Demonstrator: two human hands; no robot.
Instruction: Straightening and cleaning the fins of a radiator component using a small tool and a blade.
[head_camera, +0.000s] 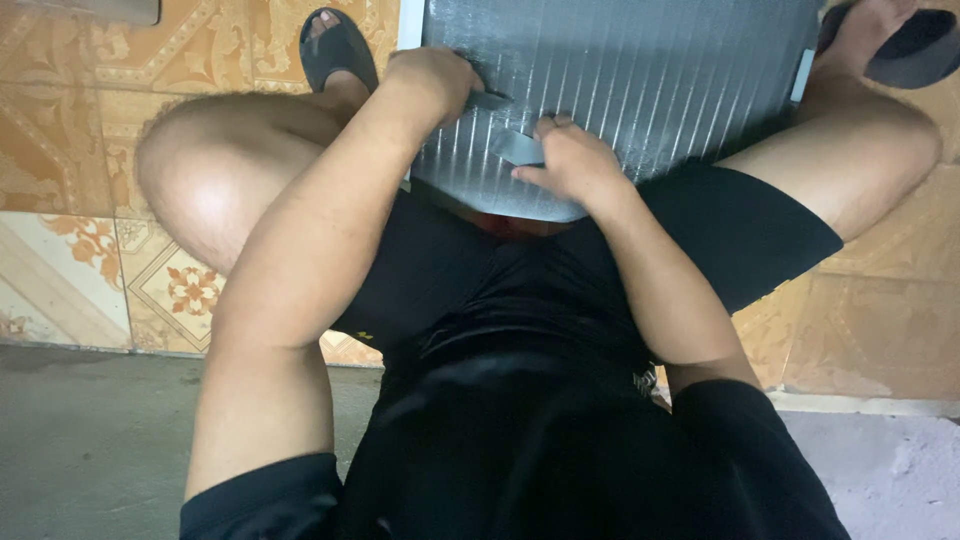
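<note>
My finned metal panel (640, 70) stands between my knees with its ribs running away from me, my left hand (432, 82) closed on a dark tool at its left edge, my right hand (575, 160) pinching a flat blade (517, 147) at its lower middle.

Looks like a home repair spot or small informal workshop at floor level. Floor of glossy orange-and-cream ceramic tiles with floral corner patterns (170, 285), the domestic kind, ending in a step down to bare grey concrete (90, 440). Work done squatting on the ground, in black open-toed rubber sandals (335, 50), no bench. A grey finned metal panel, ribbed like an air-conditioner or radiator coil (640, 70), stands on the tiles between the feet.
</note>
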